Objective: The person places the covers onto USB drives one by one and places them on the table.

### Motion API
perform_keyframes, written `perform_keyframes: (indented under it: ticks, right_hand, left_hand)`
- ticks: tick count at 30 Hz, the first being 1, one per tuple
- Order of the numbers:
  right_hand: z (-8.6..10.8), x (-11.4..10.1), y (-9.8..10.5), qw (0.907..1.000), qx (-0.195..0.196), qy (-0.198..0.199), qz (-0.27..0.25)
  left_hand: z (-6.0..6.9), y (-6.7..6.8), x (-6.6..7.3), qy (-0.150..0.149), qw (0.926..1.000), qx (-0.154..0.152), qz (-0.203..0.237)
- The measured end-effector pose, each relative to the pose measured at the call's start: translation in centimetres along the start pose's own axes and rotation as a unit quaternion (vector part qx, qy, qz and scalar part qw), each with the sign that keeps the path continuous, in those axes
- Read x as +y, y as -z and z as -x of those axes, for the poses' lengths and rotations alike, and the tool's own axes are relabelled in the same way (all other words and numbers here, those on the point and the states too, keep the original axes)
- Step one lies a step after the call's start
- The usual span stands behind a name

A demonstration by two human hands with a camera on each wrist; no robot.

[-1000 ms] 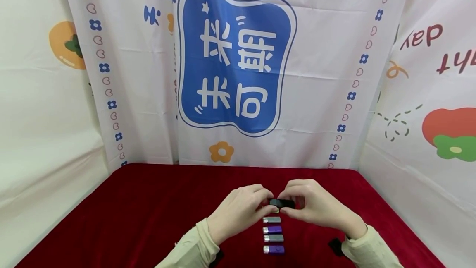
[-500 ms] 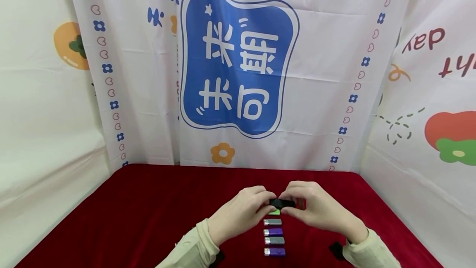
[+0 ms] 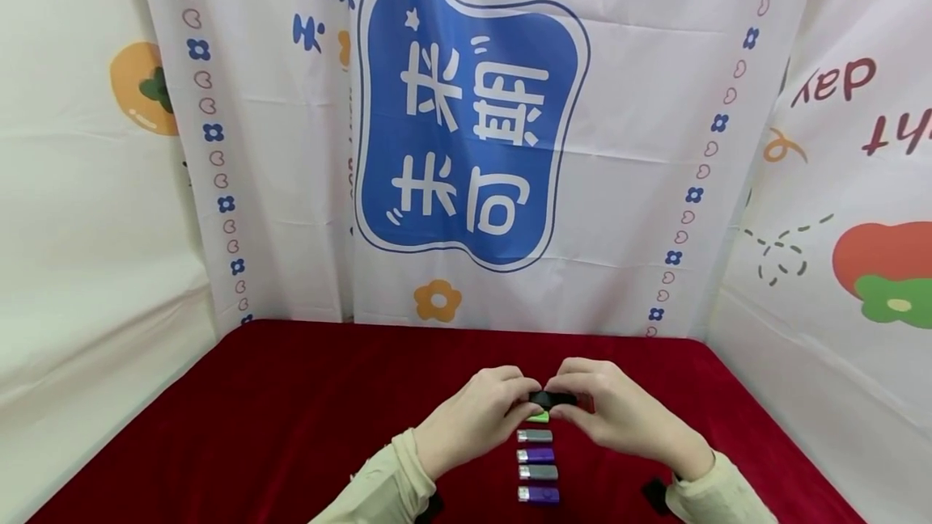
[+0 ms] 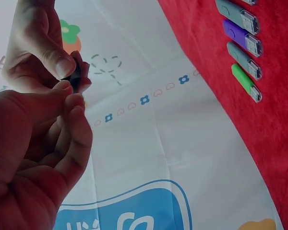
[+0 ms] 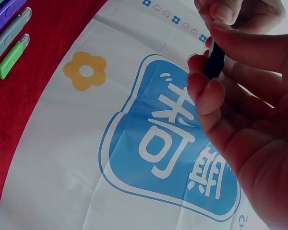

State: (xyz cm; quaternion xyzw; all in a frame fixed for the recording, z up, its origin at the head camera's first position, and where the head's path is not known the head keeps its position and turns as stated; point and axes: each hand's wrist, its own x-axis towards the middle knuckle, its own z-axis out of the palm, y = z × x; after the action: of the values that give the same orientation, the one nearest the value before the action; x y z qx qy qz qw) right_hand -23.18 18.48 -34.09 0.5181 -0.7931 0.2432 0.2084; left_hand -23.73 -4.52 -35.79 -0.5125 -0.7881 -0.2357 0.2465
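Both hands meet above the table, holding a small black stick that looks like a USB flash drive (image 3: 557, 400). My left hand (image 3: 476, 415) pinches its left end between thumb and fingertips. The right hand (image 3: 619, 411) grips the other end with thumb and curled fingers; the black body (image 5: 214, 61) shows between them in the right wrist view. Fingers cover much of it. Just below the hands lies a green USB flash drive (image 4: 242, 78), partly hidden in the head view. A column of grey (image 3: 535, 436) and purple (image 3: 535, 455) drives with clear caps continues toward the person.
Red cloth (image 3: 328, 427) covers the table. A white printed curtain (image 3: 641, 63) hangs behind it, with further white cloth at both sides. A dark object (image 3: 655, 496) lies beside the right sleeve, its kind unclear.
Both hands keep hold of the black USB flash drive in nearly the same place. The head view has shifted slightly, and more of the green drive shows beneath the hands.
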Motion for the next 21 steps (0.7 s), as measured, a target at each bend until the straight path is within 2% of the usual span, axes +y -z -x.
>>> perform_keyframes:
  ticks: [9,14,18,21]
  right_hand:
    - [0.1,0.3,-0.5,0.999,-0.028,-0.034,-0.012]
    - [0.0,0.1,-0.9,0.9954,-0.062,-0.07,-0.017]
    - [0.1,-0.1,-1.7,0.9903,-0.102,-0.095,-0.003]
    - [0.6,-0.3,-3.2,0.987,-0.14,-0.077,0.018]
  left_hand:
    - [0.0,0.2,-0.3,0.014,0.9983,-0.047,0.03]
    - [0.2,1.5,-0.6,0.045,0.9941,-0.092,0.034]
    - [0.3,2.8,-1.2,0.061,0.9941,-0.088,0.022]
    - [0.4,3.2,-1.5,0.064,0.995,-0.075,0.012]
